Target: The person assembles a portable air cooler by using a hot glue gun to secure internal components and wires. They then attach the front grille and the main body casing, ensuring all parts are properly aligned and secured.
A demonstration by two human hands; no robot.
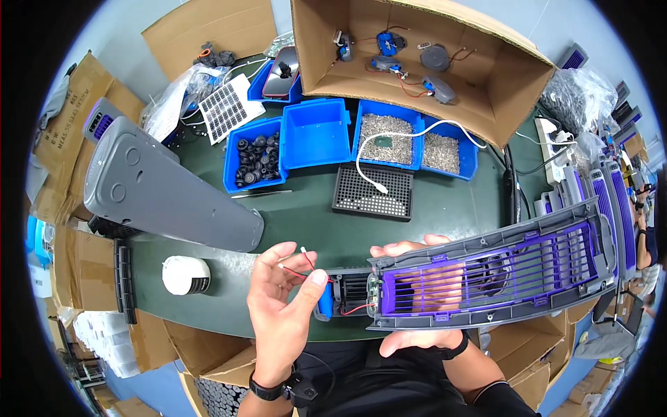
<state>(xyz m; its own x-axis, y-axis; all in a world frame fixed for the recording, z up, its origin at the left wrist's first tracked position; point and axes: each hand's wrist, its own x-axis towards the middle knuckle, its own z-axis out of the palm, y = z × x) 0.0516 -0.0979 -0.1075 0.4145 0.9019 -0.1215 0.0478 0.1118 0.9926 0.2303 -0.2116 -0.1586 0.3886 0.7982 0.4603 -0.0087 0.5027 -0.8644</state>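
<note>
My left hand (pixel 281 302) is closed, its thumb against the top of a blue cylindrical battery (pixel 326 301). Thin red wires with small white connectors (pixel 303 250) stick up by its fingertips. The long grey and purple grille housing (pixel 417 290) rests in my right hand (pixel 420 339), which grips it from beneath and along both edges; part of the palm shows through the slats. A small green circuit board (pixel 373 292) sits at the housing's left end. From there a red wire runs toward the battery. A slatted dark section (pixel 353 288) lies between the battery and the board.
A tall grey tower casing (pixel 170 187) leans at left, near a white round container (pixel 185 275). Beyond are blue bins (pixel 316 135) with black parts and screws, and a black perforated tray (pixel 373 192) under a white cable. A cardboard box (pixel 500 83) holds motor-like parts.
</note>
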